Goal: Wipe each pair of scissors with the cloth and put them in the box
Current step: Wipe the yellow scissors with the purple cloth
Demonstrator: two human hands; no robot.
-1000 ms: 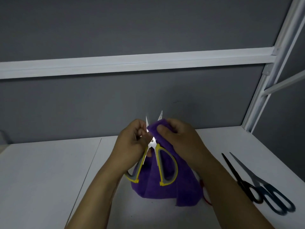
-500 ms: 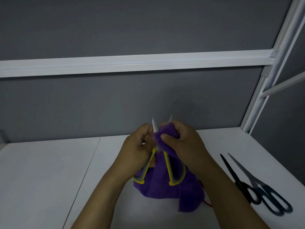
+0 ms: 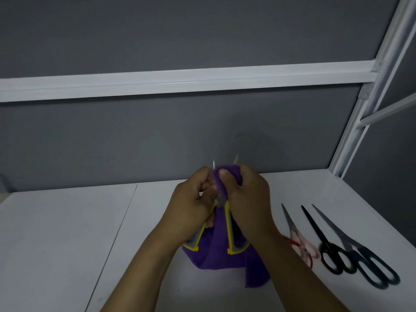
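1. The fingers [image 3: 225, 177] of the right hand [image 3: 246, 199] are curled in tight, thumb on top. They are pinching the purple cloth [image 3: 216, 257] around the right blade of the yellow-handled scissors [image 3: 229, 226].
2. Right alongside comes the left hand [image 3: 193, 200], its fingers [image 3: 203, 176] wrapped round the same scissors near the pivot and the top of the left handle. That is a firm grasp, with the two hands close together.
3. The scissors are held points-up above the white table [image 3: 56, 233], blades spread. Two silver tips poke out above the cloth and the knuckles, one on the left and one on the right.
4. Down below, the grey handles with their yellow trim hang apart under the hands, and the cloth drapes behind and between them. I cannot tell whether its lower edge rests on the table.
5. Over on the right, three more pairs lie flat on the table, side by side, points aimed away from the person.
6. The red-handled pair [image 3: 297, 237] lies just beside the right forearm, its handles partly hidden by it.
7. Next out is the black-handled pair [image 3: 335, 260], and outermost the larger dark-handled pair [image 3: 373, 269]. Those two overlap near their handles.
8. Behind it all is a grey wall [image 3: 157, 143] crossed by a white rail [image 3: 180, 83], which meets a white post [image 3: 369, 102] at the table's far right corner.
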